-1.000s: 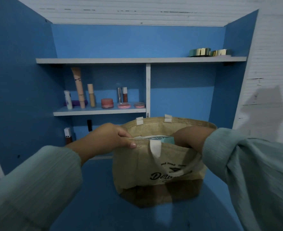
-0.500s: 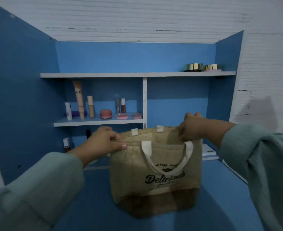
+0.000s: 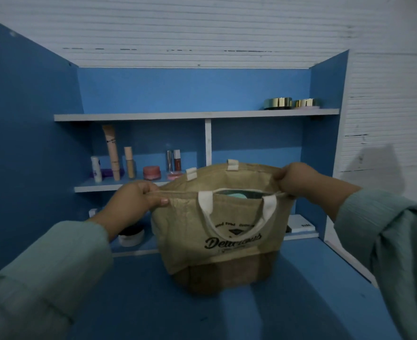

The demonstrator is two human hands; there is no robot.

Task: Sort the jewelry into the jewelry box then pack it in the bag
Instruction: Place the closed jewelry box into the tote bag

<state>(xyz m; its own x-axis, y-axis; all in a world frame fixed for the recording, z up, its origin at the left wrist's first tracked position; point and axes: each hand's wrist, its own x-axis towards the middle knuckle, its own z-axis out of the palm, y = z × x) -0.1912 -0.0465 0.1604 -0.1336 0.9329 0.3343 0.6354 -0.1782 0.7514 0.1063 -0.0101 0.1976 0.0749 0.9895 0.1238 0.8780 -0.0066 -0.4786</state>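
Observation:
A tan burlap tote bag [image 3: 227, 229] with white handles and black lettering stands upright on the blue desk [image 3: 153, 303], in the middle of the view. My left hand [image 3: 138, 197] pinches the left end of its top rim. My right hand [image 3: 293, 177] grips the right end of the rim. Through the stretched mouth shows a teal object [image 3: 238, 194], probably the jewelry box, lying inside the bag; most of it is hidden.
Behind the bag a blue shelf unit holds cosmetic tubes [image 3: 111, 153], a pink jar [image 3: 151, 172] and lip glosses [image 3: 174, 160]. Two gold round tins [image 3: 277, 103] sit on the top shelf. A white jar [image 3: 131, 238] and a white box [image 3: 300, 225] stand at the desk's back.
My right hand came out of the bag, took the right rim and pulled it sideways. The bag's mouth is now stretched flatter between both hands.

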